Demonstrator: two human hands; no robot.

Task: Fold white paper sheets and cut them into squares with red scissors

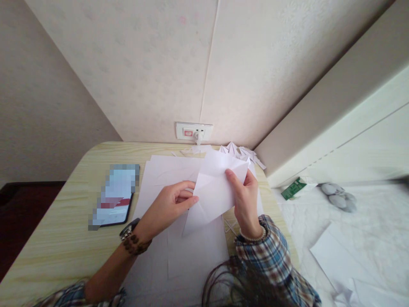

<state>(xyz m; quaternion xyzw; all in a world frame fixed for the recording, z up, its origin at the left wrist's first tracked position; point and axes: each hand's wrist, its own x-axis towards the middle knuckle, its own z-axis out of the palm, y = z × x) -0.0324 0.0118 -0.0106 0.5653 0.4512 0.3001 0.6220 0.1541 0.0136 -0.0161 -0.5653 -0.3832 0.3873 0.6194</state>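
Observation:
A creased white sheet of paper (214,183) is held tilted above the table between my two hands. My left hand (174,204) pinches its left edge, thumb in front and fingers partly behind it. My right hand (244,192) grips the right side, with the thumb pressed on the front face and the other fingers mostly hidden behind. Beneath lie flat white paper sheets (150,175). Just past the held sheet, several folded paper pieces (232,149) with pointed tips rest near the wall.
On the table's left lies a phone (118,196) with a blurred screen. The wall socket (194,131) has a plug in it. To the right, a pale quilted surface (294,230) bears a green-and-white carton (294,188), a grey object (338,197) and loose paper (341,256). Dark hair hangs into view below.

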